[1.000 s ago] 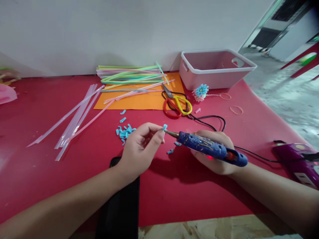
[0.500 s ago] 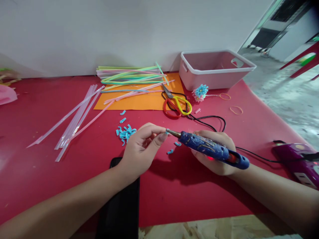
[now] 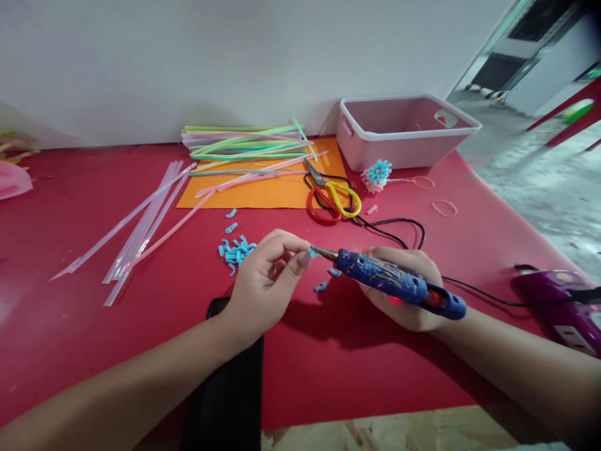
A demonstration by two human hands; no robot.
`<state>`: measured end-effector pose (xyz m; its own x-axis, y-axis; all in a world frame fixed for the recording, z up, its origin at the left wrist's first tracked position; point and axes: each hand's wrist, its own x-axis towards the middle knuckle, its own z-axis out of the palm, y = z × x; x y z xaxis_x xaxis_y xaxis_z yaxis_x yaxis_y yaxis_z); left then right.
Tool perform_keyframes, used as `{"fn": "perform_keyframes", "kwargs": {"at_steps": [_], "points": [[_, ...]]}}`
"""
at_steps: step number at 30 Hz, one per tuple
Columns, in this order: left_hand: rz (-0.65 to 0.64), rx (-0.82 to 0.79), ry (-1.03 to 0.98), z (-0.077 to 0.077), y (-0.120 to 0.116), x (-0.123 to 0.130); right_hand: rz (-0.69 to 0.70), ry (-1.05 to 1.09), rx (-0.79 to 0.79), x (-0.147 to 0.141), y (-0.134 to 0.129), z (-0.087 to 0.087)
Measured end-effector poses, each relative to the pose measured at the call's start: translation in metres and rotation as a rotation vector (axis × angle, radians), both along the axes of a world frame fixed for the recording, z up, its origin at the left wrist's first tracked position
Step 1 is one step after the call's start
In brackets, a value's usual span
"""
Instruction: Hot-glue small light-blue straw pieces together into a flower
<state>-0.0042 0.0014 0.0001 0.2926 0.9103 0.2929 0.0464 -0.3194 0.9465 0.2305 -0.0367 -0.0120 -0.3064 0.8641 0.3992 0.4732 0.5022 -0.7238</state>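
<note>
Between the thumb and forefinger of my left hand (image 3: 267,288) is pinched a small blue piece (image 3: 312,252), mostly hidden by the fingertips. My right hand (image 3: 408,269) grips a blue hot glue gun (image 3: 380,272), whose metal nozzle is at the blue piece; a red light glows beneath its body. Left of my left hand lies a heap of short, curled blue pieces (image 3: 237,254). A couple more loose blue bits (image 3: 320,287) rest on the red tabletop under the nozzle.
Scissors (image 3: 333,197) and straws (image 3: 248,144) lie on an orange sheet (image 3: 225,199). A pink basket (image 3: 404,147) stands behind a small flower (image 3: 379,170). Clear pink strips (image 3: 145,225) are at left, a black phone (image 3: 230,394) in front, a purple power strip (image 3: 558,300) at right.
The glue gun has shifted slightly left, its nozzle still at my left fingertips. More of the blue piece shows there now. Everything else looks unchanged.
</note>
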Motion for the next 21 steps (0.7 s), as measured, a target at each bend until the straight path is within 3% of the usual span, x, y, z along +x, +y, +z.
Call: {"fn": "perform_keyframes", "kwargs": {"at_steps": [6,10,15,21], "points": [[-0.001,0.057,-0.008,-0.004,0.001,-0.001,0.003,0.000,0.022,0.002,-0.001,-0.001],[0.009,0.160,0.047,-0.005,0.000,-0.002,-0.116,0.078,-0.051,-0.002,-0.002,-0.003],[-0.017,0.403,0.247,0.001,-0.004,-0.002,-0.191,0.395,-0.305,-0.014,0.003,-0.003],[0.013,0.601,0.407,-0.002,-0.008,-0.003,-0.185,0.542,-0.540,-0.021,0.005,0.003]]}}
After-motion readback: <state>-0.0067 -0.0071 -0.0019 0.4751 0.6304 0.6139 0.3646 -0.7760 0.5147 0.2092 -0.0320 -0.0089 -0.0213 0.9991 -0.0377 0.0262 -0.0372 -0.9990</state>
